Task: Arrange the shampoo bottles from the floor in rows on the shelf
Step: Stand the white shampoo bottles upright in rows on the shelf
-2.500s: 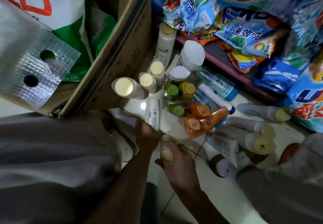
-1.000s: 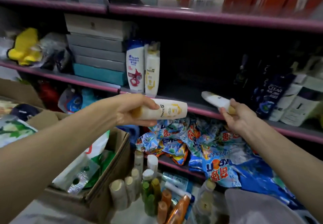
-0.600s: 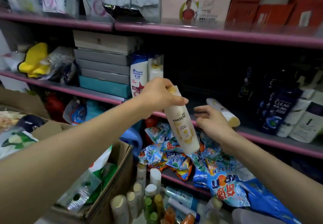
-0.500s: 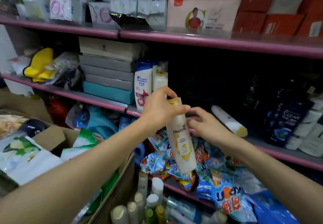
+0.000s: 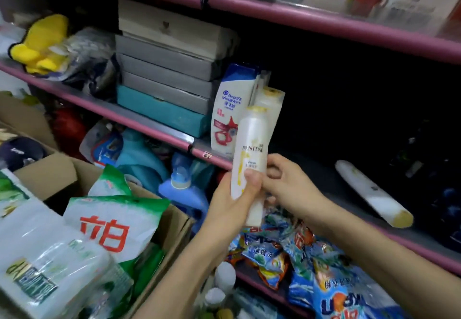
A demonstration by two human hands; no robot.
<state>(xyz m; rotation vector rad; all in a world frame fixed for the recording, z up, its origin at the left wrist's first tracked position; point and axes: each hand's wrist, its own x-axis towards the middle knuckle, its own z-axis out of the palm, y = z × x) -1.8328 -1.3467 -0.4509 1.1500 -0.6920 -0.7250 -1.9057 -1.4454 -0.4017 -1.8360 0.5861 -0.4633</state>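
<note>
The Pantene bottle [image 5: 250, 149] sits dead centre of the view, cap up and nearly upright, right in front of the pink edge of the middle shelf [image 5: 149, 129]. Left hand [image 5: 234, 201] is wrapped round its lower half, thumb pressed across the front of the label. Right hand [image 5: 287, 181] comes in from 4 o'clock with curled fingers against the bottle's right side, though I can't tell if it's really gripping or just touching.

Just behind, at 12 o'clock from the held one, a second Pantene bottle [image 5: 270, 99] stands on the shelf, and a Head & Shoulders bottle [image 5: 230, 111] stands right beside it at about 10 o'clock. Further along at 3 o'clock, another white bottle [image 5: 371, 191] lies on its side on the same shelf, yellow cap pointing toward the viewer.

Left of the standing bottles there's a stack of grey boxes [image 5: 169, 62] on a teal one. Down at 5 o'clock, blue detergent bags [image 5: 311, 264] are heaped on the lower shelf. At 8 o'clock a cardboard box [image 5: 174, 226] holds green and white bags. A few bottle caps [image 5: 224, 276] poke up at 6 o'clock.
</note>
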